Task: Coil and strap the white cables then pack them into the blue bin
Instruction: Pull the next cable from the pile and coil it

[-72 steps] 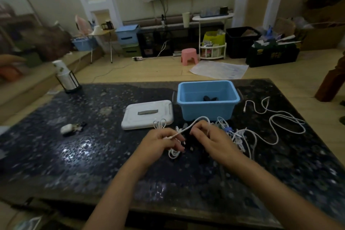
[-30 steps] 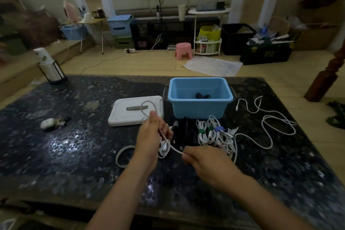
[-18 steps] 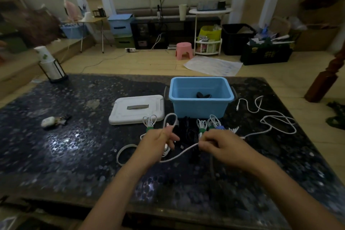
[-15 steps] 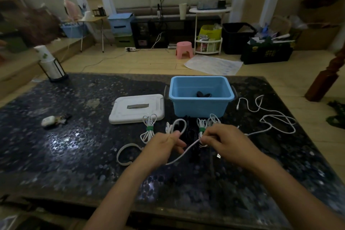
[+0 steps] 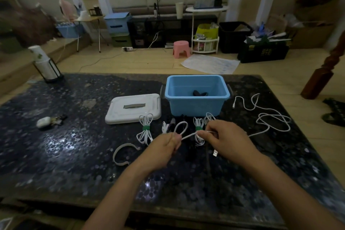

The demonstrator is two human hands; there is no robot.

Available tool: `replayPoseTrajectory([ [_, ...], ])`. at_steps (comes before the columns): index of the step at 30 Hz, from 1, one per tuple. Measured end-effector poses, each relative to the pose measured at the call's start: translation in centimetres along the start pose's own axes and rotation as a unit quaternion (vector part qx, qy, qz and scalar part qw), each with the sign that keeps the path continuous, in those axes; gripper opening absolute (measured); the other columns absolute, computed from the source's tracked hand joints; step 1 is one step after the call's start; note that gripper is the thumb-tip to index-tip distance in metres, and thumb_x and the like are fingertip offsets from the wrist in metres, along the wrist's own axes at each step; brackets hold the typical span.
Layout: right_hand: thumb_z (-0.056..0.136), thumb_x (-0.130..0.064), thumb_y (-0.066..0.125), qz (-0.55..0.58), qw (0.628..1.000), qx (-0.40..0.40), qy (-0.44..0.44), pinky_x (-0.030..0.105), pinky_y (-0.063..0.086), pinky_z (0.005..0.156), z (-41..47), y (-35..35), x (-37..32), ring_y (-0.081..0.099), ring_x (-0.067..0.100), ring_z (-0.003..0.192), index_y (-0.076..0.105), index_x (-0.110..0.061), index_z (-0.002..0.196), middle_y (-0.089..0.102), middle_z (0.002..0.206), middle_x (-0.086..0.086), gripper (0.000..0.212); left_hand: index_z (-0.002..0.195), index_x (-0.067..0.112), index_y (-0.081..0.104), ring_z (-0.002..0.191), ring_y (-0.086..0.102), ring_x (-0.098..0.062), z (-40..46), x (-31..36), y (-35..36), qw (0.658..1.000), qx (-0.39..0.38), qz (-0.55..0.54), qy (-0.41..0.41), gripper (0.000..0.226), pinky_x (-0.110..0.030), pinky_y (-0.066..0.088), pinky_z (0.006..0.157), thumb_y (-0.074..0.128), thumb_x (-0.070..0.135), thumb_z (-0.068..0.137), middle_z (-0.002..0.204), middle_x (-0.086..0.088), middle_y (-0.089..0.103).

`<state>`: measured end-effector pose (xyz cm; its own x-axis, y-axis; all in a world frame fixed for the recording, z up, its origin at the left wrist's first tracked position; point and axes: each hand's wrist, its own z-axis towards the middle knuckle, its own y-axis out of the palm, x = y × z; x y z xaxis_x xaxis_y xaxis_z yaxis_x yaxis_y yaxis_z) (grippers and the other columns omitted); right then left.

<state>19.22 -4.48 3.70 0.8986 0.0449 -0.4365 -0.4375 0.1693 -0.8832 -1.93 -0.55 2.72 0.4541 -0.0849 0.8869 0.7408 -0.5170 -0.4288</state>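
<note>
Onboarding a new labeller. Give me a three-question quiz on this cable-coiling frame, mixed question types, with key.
1. True or false: the white lid is on the blue bin.
2. What colour is the strap on the coiled cable in front of the lid? A red, B green, C yellow.
3. What do the left hand and right hand hold between them?

Key: 1 false, it lies on the table beside the bin. 2 B. 3 one white cable, looped above the left hand.
</note>
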Motion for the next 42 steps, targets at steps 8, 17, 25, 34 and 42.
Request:
replayPoseTrajectory([
  [8, 0.099, -0.045, 0.05, 0.006, 0.997, 0.018, 0.077, 0.033, 0.043, 0.064, 0.0, -0.3, 0.7, 0.061, 0.017, 0.077, 0.058, -0.026, 0.082, 0.062, 0.075, -0.008, 0.027, 0.073, 0.02, 0.039, 0.041, 0.027, -0.007, 0.3, -0.8, -1.0, 0.995, 0.076, -0.049, -0.048, 0.041, -0.025, 0.023, 0.043, 0.032, 0.045, 0.105, 0.056, 0.004, 0.036],
  [17, 0.099, -0.041, 0.052, 0.17, 0.985, -0.017, -0.013, 0.036, 0.049, 0.067, -1.5, 2.9, -3.8, 0.058, 0.006, 0.067, 0.061, -0.031, 0.091, 0.064, 0.073, -0.007, 0.017, 0.081, 0.022, 0.047, 0.038, 0.03, -0.007, 0.2, 0.7, 0.9, 0.987, 0.05, -0.091, -0.119, 0.056, -0.017, 0.023, 0.041, 0.022, 0.071, 0.095, 0.054, 0.009, 0.038],
  [25, 0.099, -0.04, 0.054, 0.172, 0.984, -0.012, -0.04, 0.03, 0.051, 0.065, -1.7, 3.4, -5.0, 0.062, 0.005, 0.07, 0.067, -0.027, 0.094, 0.069, 0.077, -0.01, 0.019, 0.068, 0.02, 0.061, 0.042, 0.038, -0.006, 0.2, 0.7, 1.9, 0.991, 0.052, -0.091, -0.078, 0.057, -0.024, 0.029, 0.048, 0.033, 0.057, 0.101, 0.049, -0.006, 0.044],
  [34, 0.103, -0.044, 0.041, 0.066, 0.997, -0.035, -0.032, 0.035, 0.044, 0.071, -2.1, 3.3, -4.7, 0.059, 0.014, 0.076, 0.058, -0.029, 0.092, 0.064, 0.079, -0.005, 0.025, 0.069, 0.019, 0.058, 0.042, 0.034, -0.008, 1.7, -0.8, -0.3, 0.969, 0.198, -0.137, -0.048, 0.062, -0.028, 0.024, 0.048, 0.025, 0.058, 0.102, 0.042, 0.011, 0.042],
  [42, 0.103, -0.035, 0.047, 0.074, 0.987, -0.12, -0.074, 0.028, 0.036, 0.061, -3.3, 5.1, -7.2, 0.056, 0.014, 0.067, 0.067, -0.023, 0.095, 0.064, 0.078, -0.005, 0.025, 0.082, 0.013, 0.064, 0.044, 0.034, -0.003, 1.8, -0.1, 2.2, 0.973, 0.184, -0.139, 0.024, 0.065, -0.025, 0.028, 0.05, 0.026, 0.064, 0.097, 0.053, 0.009, 0.038],
])
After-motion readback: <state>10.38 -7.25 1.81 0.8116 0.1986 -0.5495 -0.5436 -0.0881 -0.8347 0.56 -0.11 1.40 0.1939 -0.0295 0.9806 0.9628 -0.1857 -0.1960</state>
